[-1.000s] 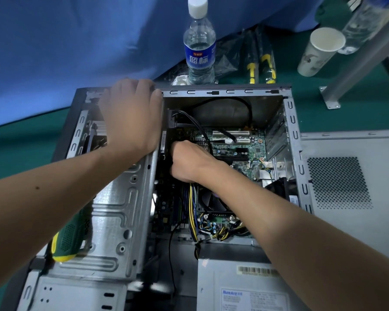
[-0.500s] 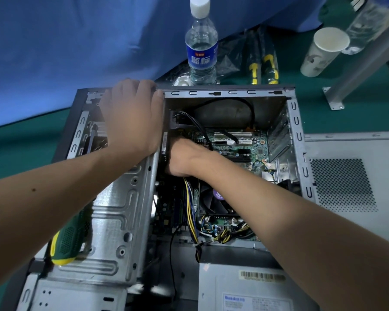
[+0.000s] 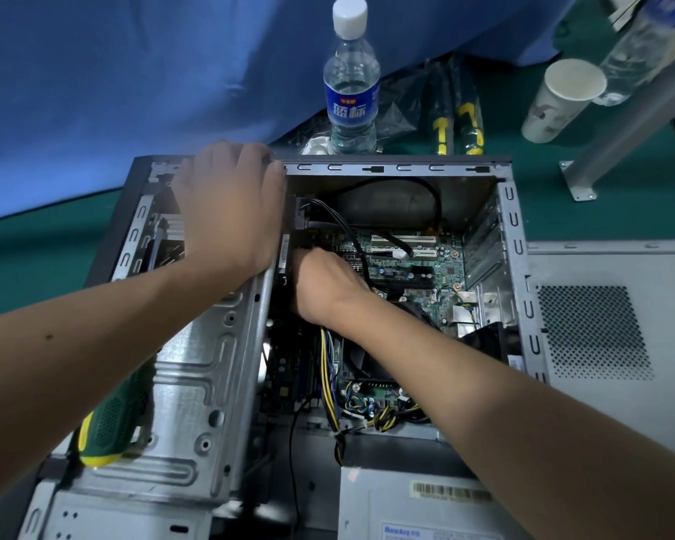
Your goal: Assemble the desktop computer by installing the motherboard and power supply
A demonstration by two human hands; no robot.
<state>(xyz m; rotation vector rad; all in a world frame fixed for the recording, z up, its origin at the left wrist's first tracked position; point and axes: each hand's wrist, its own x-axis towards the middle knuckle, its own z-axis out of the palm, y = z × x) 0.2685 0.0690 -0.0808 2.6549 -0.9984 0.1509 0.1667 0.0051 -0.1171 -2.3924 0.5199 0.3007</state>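
- Case (image 3: 519, 243): lies open side up on the green table; its long axis runs toward and away from the viewer.
- Motherboard (image 3: 417, 267): seated on the case floor, far half, to the right of the drive cage (image 3: 195, 383).
- Power supply (image 3: 406, 508): in the near end of the case, cables (image 3: 328, 368) running from it toward the board.
- Right hand (image 3: 324, 282): nearer the work, reaching down at the board's left edge, just beside the cage wall; fingers curl downward out of sight, so what they grasp, if anything, cannot be told.
- Left hand (image 3: 230, 212): fingers fairly straight, resting palm-down on the cage's far end and the case's far rim, probably steadying it.
- Screwdriver (image 3: 110, 422): lies on the cage, under the left forearm, untouched.
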